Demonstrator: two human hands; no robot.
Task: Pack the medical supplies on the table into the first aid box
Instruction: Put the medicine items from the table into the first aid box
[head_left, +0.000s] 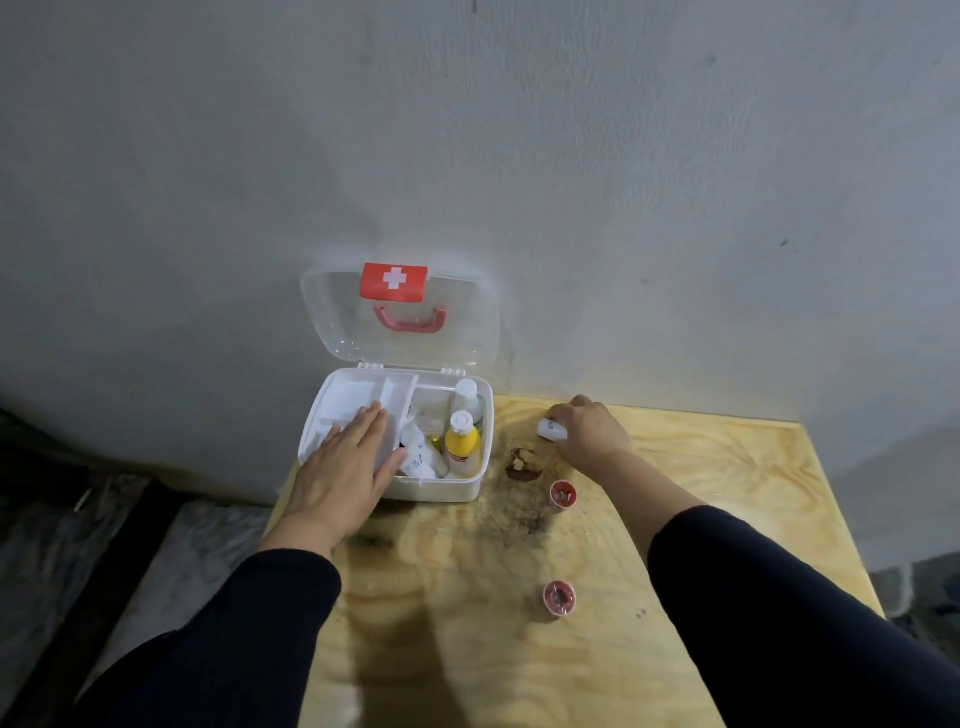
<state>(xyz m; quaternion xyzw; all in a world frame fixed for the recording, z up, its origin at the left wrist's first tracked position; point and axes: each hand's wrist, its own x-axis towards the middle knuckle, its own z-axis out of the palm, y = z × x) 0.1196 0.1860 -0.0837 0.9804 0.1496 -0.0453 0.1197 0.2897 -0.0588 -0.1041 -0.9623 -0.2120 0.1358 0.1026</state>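
**Inspector A:** The first aid box (441, 488) is found standing open at the far left corner of the plywood table (701, 519), its clear lid (332, 322) raised against the grey wall (623, 156). A red latch plate with a white cross (395, 281) and a red handle (410, 320) are noted on the lid.

**Inspector B:** And inside the box?

**Inspector A:** A white divided tray (358, 397) is seated over the left half. In the right half, a yellow bottle with a white cap (461, 441) and a clear bottle with a white cap (466, 397) are stood upright; white packets (421, 457) are lodged beside them.

**Inspector B:** The hands?

**Inspector A:** The left hand (348, 462) is laid flat on the tray, fingers extended, nothing gripped. The right hand (589, 428) is recorded on the table just right of the box, fingers curled around a small white bottle (550, 429).

**Inspector B:** Items outside the box?

**Inspector A:** One red-cored tape roll (563, 493) is seen near the box's front right corner. A second red-cored tape roll (559, 597) lies well nearer the table's front. A brown stain (522, 464) is observed on the table just right of the box.
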